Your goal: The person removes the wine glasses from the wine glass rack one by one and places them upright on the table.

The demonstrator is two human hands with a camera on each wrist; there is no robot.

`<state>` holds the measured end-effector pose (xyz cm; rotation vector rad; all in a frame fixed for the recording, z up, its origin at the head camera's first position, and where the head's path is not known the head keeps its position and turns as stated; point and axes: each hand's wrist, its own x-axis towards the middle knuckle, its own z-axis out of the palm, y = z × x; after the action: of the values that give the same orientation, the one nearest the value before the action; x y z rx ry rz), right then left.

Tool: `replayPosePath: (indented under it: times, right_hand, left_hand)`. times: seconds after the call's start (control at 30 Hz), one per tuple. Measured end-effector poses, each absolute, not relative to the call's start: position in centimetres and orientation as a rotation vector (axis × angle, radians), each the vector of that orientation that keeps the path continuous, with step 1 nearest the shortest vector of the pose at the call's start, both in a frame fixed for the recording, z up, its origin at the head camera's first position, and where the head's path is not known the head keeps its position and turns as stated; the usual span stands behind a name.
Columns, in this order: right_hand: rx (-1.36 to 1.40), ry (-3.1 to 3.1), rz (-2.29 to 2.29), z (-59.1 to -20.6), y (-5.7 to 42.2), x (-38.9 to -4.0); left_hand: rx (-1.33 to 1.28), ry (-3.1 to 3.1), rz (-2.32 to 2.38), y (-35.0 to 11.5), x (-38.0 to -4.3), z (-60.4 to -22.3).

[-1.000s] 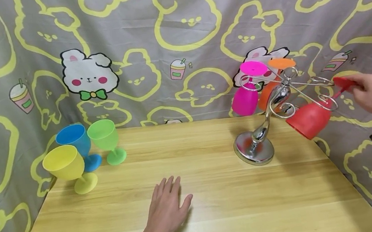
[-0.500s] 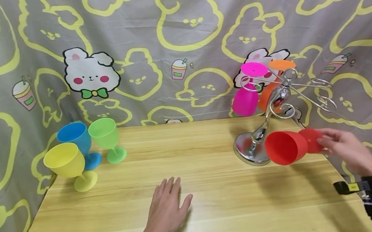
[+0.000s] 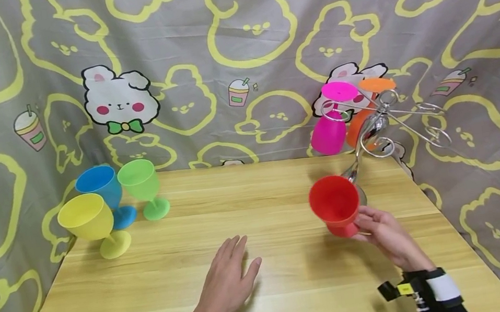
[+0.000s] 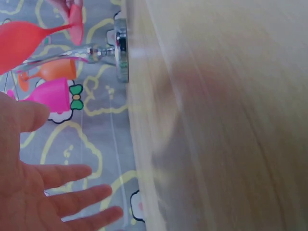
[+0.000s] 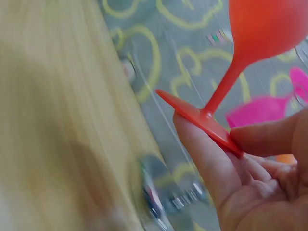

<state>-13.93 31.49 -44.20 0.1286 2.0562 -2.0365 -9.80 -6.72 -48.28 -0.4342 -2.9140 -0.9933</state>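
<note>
My right hand (image 3: 391, 237) pinches a red plastic goblet (image 3: 334, 203) by its round foot. In the right wrist view the thumb lies on top of the foot and fingers support it from below, with the goblet's bowl (image 5: 267, 29) upward. It is held above the table, in front of a chrome goblet rack (image 3: 371, 127). Upside down on the rack hang a magenta goblet (image 3: 329, 134) and an orange goblet (image 3: 356, 129). My left hand (image 3: 228, 280) is at the table's front middle, fingers extended, holding nothing.
A yellow goblet (image 3: 86, 219), a blue goblet (image 3: 101, 186) and a green goblet (image 3: 139, 181) stand upright at the table's left. Several wire loops spread from the rack's top. A patterned grey curtain (image 3: 187, 43) encloses the wooden table (image 3: 236, 194) at the back and sides.
The red goblet has come out of the rack's right wire loop. My right hand has carried it left and down, turning it from mouth-down to mouth-up. The left hand has barely moved.
</note>
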Motion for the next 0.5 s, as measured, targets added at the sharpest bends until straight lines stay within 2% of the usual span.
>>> replayPosePath:
  times: [0.5]
  right_hand:
    - [0.131, 1.894, -2.135, -43.3, 20.5, -13.2]
  left_hand:
    - [-0.512, -2.572, -1.533, -4.8, -10.9, -47.5]
